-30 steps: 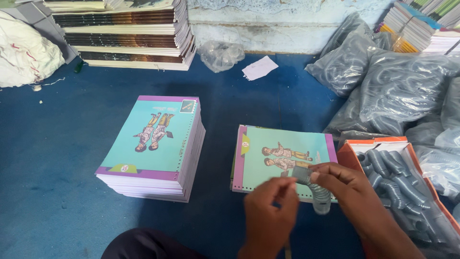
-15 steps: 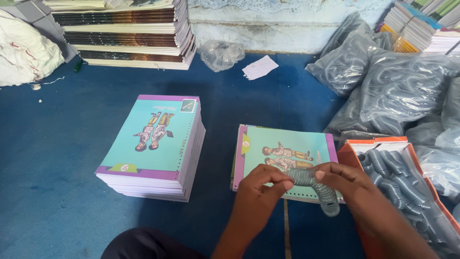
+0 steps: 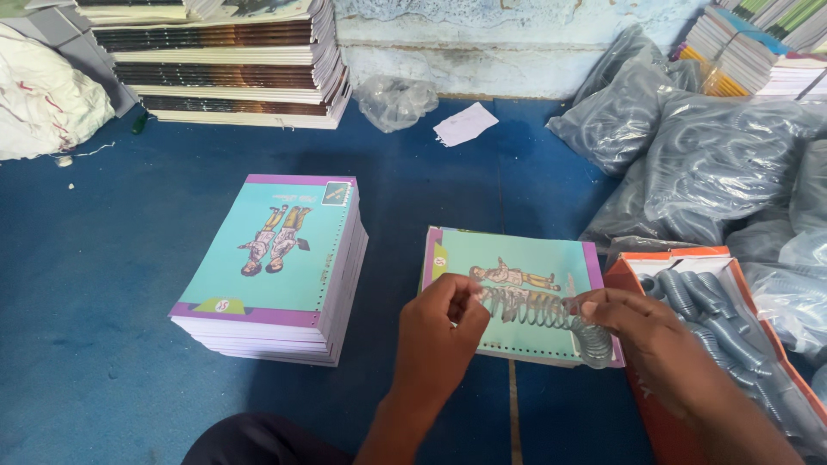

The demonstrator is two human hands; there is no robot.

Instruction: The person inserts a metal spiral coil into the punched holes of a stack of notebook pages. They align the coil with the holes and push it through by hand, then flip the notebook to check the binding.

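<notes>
Blue floor under us, our left hand and right hand fingers pinch the stretched spiral coil, which may snag off the notebook holes beneath.

Spiral coil probably clear plastic; notebook cover glossy.

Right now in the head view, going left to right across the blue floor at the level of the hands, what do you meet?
Stack of notebooks → left hand → clear spiral coil held over the single notebook → right hand → orange box of coils.
</notes>
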